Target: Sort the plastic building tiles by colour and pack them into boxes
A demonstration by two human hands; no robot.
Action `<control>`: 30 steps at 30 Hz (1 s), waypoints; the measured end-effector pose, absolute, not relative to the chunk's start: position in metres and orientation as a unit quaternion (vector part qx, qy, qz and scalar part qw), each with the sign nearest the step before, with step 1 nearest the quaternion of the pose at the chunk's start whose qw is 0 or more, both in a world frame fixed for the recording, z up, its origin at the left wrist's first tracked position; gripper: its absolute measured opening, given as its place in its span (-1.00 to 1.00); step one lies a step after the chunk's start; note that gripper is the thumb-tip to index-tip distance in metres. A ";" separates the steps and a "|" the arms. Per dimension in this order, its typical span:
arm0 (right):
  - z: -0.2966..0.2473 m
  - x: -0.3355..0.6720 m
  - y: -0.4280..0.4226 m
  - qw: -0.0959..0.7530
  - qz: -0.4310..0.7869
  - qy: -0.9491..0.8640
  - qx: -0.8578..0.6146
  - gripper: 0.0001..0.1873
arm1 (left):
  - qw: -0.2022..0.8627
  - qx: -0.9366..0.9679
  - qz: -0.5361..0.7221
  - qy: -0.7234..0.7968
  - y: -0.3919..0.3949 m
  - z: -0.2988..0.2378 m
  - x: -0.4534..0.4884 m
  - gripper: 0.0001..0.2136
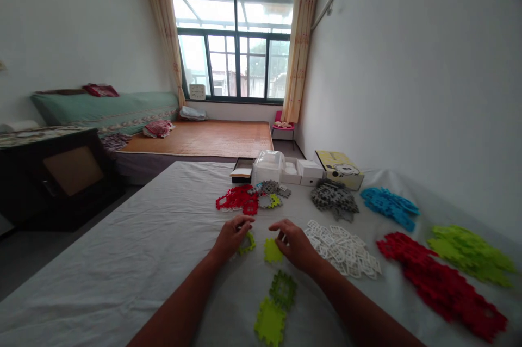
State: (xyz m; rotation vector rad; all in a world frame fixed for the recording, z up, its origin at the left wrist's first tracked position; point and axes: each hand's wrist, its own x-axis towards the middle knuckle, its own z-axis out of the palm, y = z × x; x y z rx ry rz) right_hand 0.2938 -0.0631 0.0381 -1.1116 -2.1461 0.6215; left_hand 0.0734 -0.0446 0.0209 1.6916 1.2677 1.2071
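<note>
Nearest to me on the pale cloth point(142, 249) lies a solid lime square point(270, 321) with toothed edges, and just beyond it a darker green square point(283, 288) with holes. Past these, my right hand point(295, 245) sits by a second lime square point(271, 251), fingers loosely bent over its edge; I cannot tell whether they grip it. Level with it, my left hand point(232, 237) is beside a lime frame point(252, 242), which it partly hides, and whether those fingers are closed on it I cannot tell either. Off to my right are a long red pile point(444, 284), a lime pile point(468, 254) and, nearer my wrist, a white pile point(342, 249). Farther on come a blue pile point(389, 207), a dark grey pile point(334, 199) and, straight ahead, a red heap point(240, 197) with grey pieces point(271, 187) next to it. Behind those stand a clear tub point(268, 166), white boxes point(310, 172) and a yellow box point(338, 170). Beyond the table edge is a bed point(212, 137), then a curtained window point(236, 37).
</note>
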 end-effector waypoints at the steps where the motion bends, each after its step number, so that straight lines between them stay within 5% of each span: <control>1: 0.040 0.295 -0.063 0.318 0.232 -0.813 -0.429 -0.61 | 0.352 0.649 0.466 0.488 -0.045 0.021 0.073 -0.73; 11: 0.117 0.454 -0.059 0.342 0.040 -0.772 -0.534 -0.71 | 0.368 0.632 0.458 0.505 -0.042 0.025 0.067 -0.61; 20: 0.065 0.743 -0.065 0.365 -0.115 -0.400 -0.833 -0.79 | 0.363 0.638 0.446 0.512 -0.037 0.021 0.064 -0.58; 30: 0.085 0.686 -0.043 0.384 -0.120 -0.433 -0.807 -0.67 | 0.352 0.630 0.454 0.523 -0.044 0.033 0.069 -0.58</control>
